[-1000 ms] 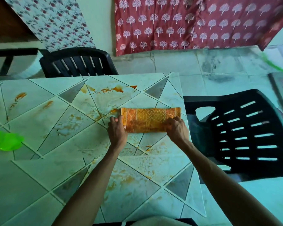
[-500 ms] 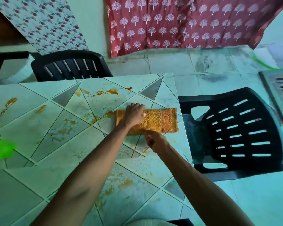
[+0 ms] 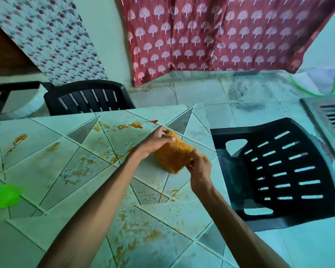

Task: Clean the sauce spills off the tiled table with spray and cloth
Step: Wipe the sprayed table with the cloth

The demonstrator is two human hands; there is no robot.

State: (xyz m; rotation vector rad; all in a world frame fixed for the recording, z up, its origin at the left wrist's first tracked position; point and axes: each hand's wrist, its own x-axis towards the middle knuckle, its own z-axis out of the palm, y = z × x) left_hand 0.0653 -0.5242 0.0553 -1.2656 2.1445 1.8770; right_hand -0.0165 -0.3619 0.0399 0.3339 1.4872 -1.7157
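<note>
Both hands hold the folded orange cloth [image 3: 172, 155] near the right edge of the tiled table [image 3: 46, 171]. The left hand [image 3: 157, 142] takes the far end: its fingers [image 3: 163, 130] curl over the top of the fold, knuckles up, with the thumb along the near side. The right hand [image 3: 199, 167] takes the near right corner, with thumb and fingertips [image 3: 191, 154] pinched closely on the edge of the fabric and the back of the hand turned toward the camera. The cloth runs slantwise between the two hands. Its lower near edge is blurred, so whether it rests flat on the tiles or is partly raised cannot be told.

The left forearm reaches in from the lower left across the table, long and nearly straight; the right forearm comes up from the lower right and bends at the wrist toward the cloth.

Orange sauce spills [image 3: 132, 125] lie just beyond the left hand, and more smears show to the left and on the near tiles. A blurred bright green object [image 3: 2, 194] sits at the table's left edge. One black plastic chair [image 3: 278, 171] stands just beside the table on the right, another black chair [image 3: 89, 97] behind it. A red patterned curtain [image 3: 220, 35] hangs at the back.
</note>
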